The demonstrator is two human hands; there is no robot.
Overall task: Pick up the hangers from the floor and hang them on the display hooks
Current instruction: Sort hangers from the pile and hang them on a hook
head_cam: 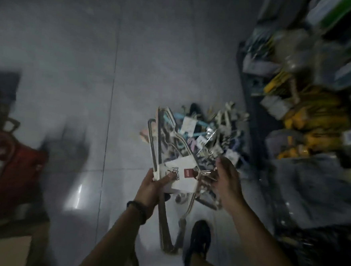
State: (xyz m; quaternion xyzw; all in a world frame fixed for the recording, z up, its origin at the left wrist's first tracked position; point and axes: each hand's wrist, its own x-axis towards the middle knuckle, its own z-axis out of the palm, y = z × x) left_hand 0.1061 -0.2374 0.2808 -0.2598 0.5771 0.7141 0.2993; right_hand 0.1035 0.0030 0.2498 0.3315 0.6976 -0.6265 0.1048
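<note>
Grey tiled floor (71,63) below, hanger pile (208,131) by the shelving; left hand (153,186) clamps a labelled hanger bundle (176,174), right hand (227,178) curls around its hooks, grip blurred.

Two hands are in view: the left hand (154,183) and the right hand (226,178), and between them they hold one bundle of hangers (170,153). The hangers in that bundle are too blurred and too closely stacked to count (several, at least). One white card (181,177) is wrapped around the bundle, with one small red label (188,173) on it. One heap of hangers (210,127) lies on the floor; its number cannot be told either. One dark shoe (199,242) shows below. One red bag (7,175) sits at the left. One dark band (138,209) circles the left wrist.
</note>
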